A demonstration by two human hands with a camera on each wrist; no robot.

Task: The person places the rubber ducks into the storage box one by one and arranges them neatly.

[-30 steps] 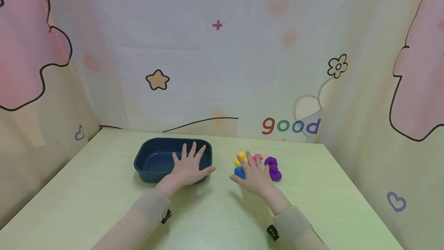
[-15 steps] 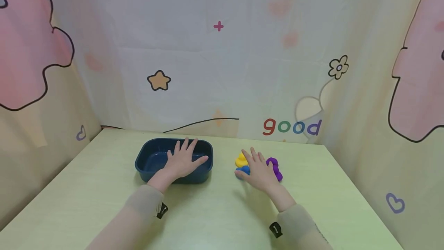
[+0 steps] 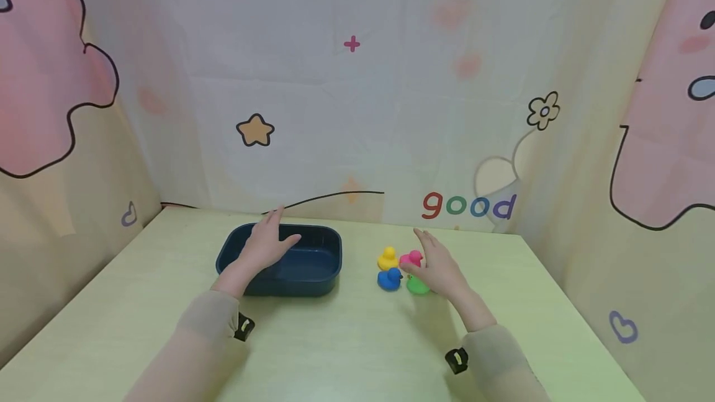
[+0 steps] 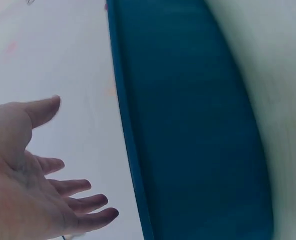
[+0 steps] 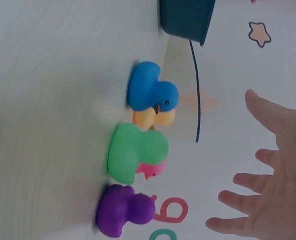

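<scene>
My left hand (image 3: 264, 245) hovers over the left part of a dark blue rectangular tub (image 3: 301, 286), fingers loosely extended and holding nothing. In the left wrist view its palm (image 4: 17, 200) shows beside the tub's outer wall (image 4: 193, 125). To the tub's right sit small rubber ducks: yellow (image 3: 388, 259), blue (image 3: 389, 279), pink (image 3: 412, 258) and green (image 3: 418, 285). Over the right side of this group my right hand (image 3: 444, 275) is held with relaxed fingers and nothing in it. A purple duck (image 5: 121, 210), hidden behind that hand in the head view, appears in the right wrist view.
A pale green table (image 3: 335, 352) carries the tub and ducks. Cartoon-printed cloth (image 3: 313, 79) stands behind and on both sides. A dark clip-like piece sits at each sleeve cuff (image 3: 212, 315).
My left hand has moved left across the tub. My right hand has shifted right, uncovering the pink and green ducks and covering the purple. Tub and ducks stay put.
</scene>
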